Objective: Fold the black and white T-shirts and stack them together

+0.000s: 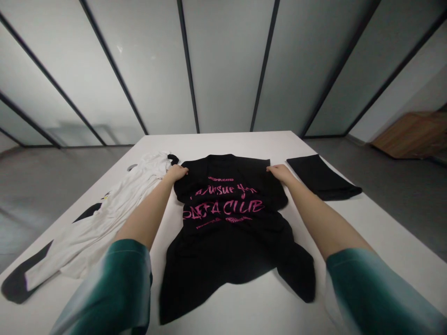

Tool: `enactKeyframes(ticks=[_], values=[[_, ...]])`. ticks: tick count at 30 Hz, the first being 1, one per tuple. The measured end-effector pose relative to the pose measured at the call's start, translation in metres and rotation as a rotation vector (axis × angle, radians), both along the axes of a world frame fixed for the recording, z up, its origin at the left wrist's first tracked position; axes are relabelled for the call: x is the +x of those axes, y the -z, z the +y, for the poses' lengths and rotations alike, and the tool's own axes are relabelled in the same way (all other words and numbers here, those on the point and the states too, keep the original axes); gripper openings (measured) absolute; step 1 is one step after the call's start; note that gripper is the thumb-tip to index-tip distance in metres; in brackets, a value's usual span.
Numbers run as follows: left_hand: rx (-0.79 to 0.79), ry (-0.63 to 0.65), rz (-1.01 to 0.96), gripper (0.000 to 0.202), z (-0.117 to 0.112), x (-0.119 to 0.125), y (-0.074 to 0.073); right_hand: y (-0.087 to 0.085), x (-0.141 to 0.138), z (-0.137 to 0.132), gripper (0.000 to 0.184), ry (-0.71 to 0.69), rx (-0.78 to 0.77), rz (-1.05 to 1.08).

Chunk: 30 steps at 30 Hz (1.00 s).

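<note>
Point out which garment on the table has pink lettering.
The black T-shirt in the middle, under the left hand and right hand. The folded black cloth on the right looks plain; the white garment on the left shows no pink.

Crumpled white garment [94, 223] on the white table [216, 143], folded black cloth [323, 177], perhaps a wooden panel [414, 135] beyond

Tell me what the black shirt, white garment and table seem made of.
The black shirt: likely matte cotton knit, draping in soft folds, pink print on top. The white garment: similar soft fabric, creased; fibre unclear. The table: smooth white laminate perhaps, faint sheen.
</note>
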<state>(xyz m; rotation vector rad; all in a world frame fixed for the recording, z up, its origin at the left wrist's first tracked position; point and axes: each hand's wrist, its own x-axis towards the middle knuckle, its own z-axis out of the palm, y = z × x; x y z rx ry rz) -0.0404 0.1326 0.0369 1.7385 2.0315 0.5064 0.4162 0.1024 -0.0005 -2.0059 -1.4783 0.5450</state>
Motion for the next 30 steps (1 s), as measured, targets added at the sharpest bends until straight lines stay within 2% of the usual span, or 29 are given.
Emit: enactKeyframes(ticks=[3,6,8,10,12,15,19,21,23,25,27,30], values=[[0.032,0.015,0.016,0.031,0.021,0.004,-0.018,-0.015,0.004,0.014,0.030,0.085,0.034,-0.104],[0.168,0.039,-0.052,0.046,0.038,0.010,-0.038,-0.033,0.007,0.027,0.037,0.089,0.181,-0.085],[0.246,0.058,-0.076,0.060,0.043,0.016,-0.047,-0.043,0.007,0.032,0.054,0.046,0.247,-0.022],[0.253,0.083,-0.004,0.077,0.038,0.021,-0.049,-0.045,0.005,0.029,0.072,-0.019,0.255,0.006],[0.230,0.125,0.123,0.086,0.025,0.023,-0.044,-0.040,0.003,0.018,0.079,-0.105,0.258,-0.034],[0.161,0.158,0.253,0.075,-0.006,0.018,-0.026,-0.019,0.002,-0.015,0.068,-0.182,0.231,-0.163],[0.010,0.057,0.320,0.058,-0.044,0.006,0.004,0.008,-0.001,-0.059,0.051,-0.088,0.033,-0.342],[-0.029,0.027,0.345,0.054,-0.055,0.005,0.014,0.013,-0.004,-0.071,0.050,-0.014,-0.018,-0.432],[-0.030,0.051,0.345,0.048,-0.060,0.009,0.022,0.014,-0.009,-0.074,0.049,0.042,-0.036,-0.479],[0.010,0.071,0.287,0.035,-0.060,0.016,0.026,0.012,-0.013,-0.072,0.044,0.044,-0.053,-0.458],[0.069,0.026,0.125,0.029,-0.056,0.020,0.027,0.008,-0.014,-0.067,0.037,0.030,-0.061,-0.406],[0.137,-0.075,-0.130,0.036,-0.050,0.016,0.025,0.004,-0.008,-0.061,0.034,0.078,0.006,-0.354]])
